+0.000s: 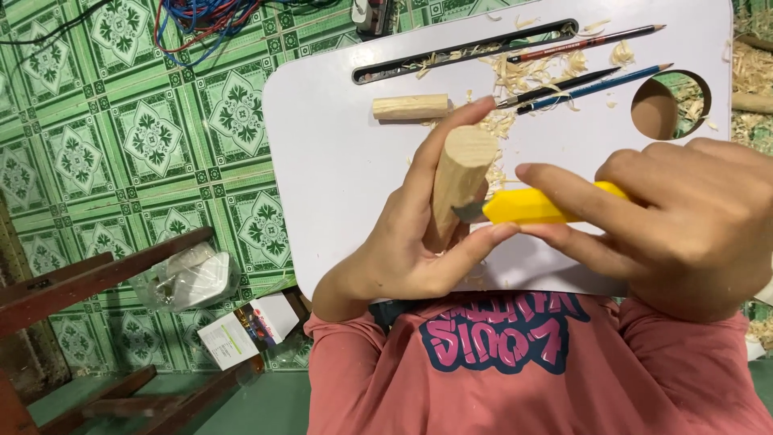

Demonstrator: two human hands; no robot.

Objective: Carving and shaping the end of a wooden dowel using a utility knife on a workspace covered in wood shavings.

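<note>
We held the wooden dowel [460, 181] in our left hand [403, 250], fingers closed around its lower half, thumb pressed along the near side and index finger stretched up its far side. The dowel stood nearly upright, tilted slightly to the right, its long axis running from the palm up toward the camera, so that the round cut end faced us. Our right hand [684, 225] was closed around a yellow utility knife [527, 207], index finger laid along the top of the handle. The knife's long axis ran almost crosswise to the dowel. Its short grey blade [469, 213] touched the dowel's right flank just below the end face, with the left thumb directly under it. The left hand was the nearer to the dowel; the right reached it only through the blade.

Both hands were above the near half of a white lap table [338, 161]. On it lay a shorter wooden peg [410, 106], a red pencil [588, 43], a black pencil [555, 87] and a blue pencil [596, 84], with wood shavings [515, 76] scattered between them.

On the green patterned floor [145, 137] to the left lay a crumpled clear plastic bag [189, 280]. Nearer to us stood a small white carton [245, 329], box-shaped, with a coloured printed panel. Our salmon shirt [515, 370] carried a dark patch with pink lettering.
</note>
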